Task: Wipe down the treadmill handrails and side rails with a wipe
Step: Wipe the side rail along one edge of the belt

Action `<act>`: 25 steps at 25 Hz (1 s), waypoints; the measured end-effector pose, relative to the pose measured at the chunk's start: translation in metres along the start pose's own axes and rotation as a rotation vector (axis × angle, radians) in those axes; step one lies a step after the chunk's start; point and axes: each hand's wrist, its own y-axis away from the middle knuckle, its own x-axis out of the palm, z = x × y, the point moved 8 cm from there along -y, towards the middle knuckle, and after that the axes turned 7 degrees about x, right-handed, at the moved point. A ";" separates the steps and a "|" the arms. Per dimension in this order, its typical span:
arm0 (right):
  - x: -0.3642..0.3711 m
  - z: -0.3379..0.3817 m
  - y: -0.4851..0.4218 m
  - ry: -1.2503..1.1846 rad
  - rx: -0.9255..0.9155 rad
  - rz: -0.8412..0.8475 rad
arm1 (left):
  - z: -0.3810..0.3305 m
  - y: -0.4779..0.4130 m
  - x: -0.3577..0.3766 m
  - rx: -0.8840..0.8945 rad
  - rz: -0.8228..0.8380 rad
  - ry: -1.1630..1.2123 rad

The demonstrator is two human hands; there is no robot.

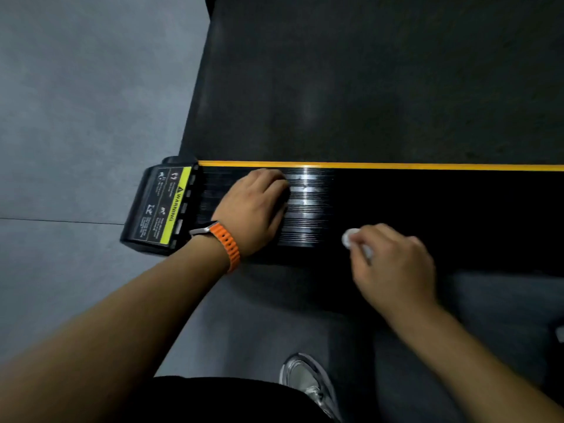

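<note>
Grey floor, black ribbed side rail [427,203]: right hand [396,264] pinches the wipe [351,238] at the rail's near edge; left hand [256,206] braces near its end, fingers tucked, grip unclear. Best bet: long strokes along the ribs.

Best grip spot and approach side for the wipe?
Probably the white wad of the wipe poking out left of the right hand, pinched from above: the rest is hidden in that hand, and the side rail lies under it.

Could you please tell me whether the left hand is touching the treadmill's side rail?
Touching. The head view shows the left hand resting directly on the ribbed side rail.
</note>
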 end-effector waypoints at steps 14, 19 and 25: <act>0.061 0.107 -0.004 -0.053 -0.119 0.162 | 0.053 0.046 -0.018 -0.120 0.031 -0.238; 0.043 0.079 -0.007 -0.020 -0.122 0.095 | 0.054 0.044 -0.016 -0.122 0.061 -0.230; 0.034 0.063 -0.018 -0.025 0.028 0.059 | 0.054 0.044 -0.016 -0.121 0.061 -0.219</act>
